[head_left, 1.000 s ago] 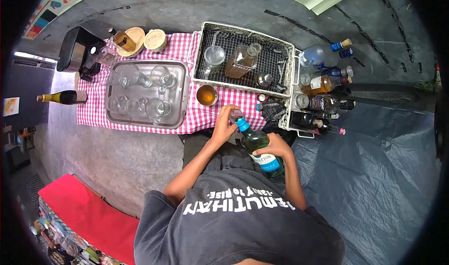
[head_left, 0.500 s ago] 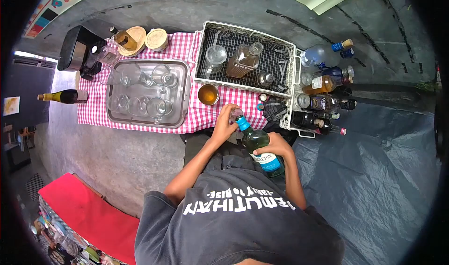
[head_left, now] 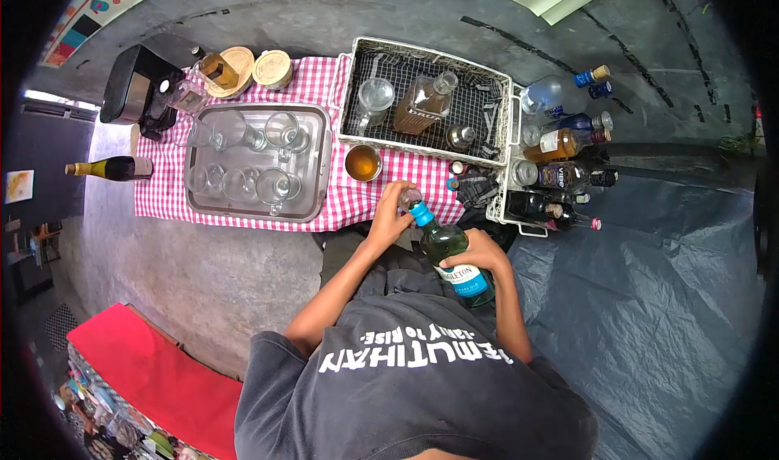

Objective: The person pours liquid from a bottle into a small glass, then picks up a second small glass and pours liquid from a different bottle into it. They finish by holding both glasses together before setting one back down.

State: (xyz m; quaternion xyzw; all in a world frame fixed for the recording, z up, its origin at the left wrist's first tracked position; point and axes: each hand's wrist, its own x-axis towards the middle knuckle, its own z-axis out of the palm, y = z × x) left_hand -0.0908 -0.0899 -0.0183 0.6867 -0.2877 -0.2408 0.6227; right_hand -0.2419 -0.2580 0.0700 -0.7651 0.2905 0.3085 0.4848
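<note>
My right hand (head_left: 480, 253) wraps around a green glass whisky bottle (head_left: 444, 241) with a blue and white label and a blue collar. The bottle lies tilted, its neck pointing up and left with the mouth right at the rim of a small clear glass (head_left: 411, 195). My left hand (head_left: 393, 215) has its fingers closed around that glass at the front edge of the checked cloth (head_left: 345, 204). Just beyond it stands a metal cup (head_left: 363, 163) of amber liquid. Liquid flow between bottle and glass is too small to make out.
On the left, a metal tray (head_left: 324, 168) bears several glass mugs. A white wire basket (head_left: 430, 150) behind my hands contains a mug and a decanter (head_left: 423, 103). Several bottles (head_left: 558, 145) crowd the right side. A wine bottle (head_left: 118, 168) is at far left.
Both hands, the bottle and the small glass keep nearly the same position. Only a very slight shift of the view shows.
</note>
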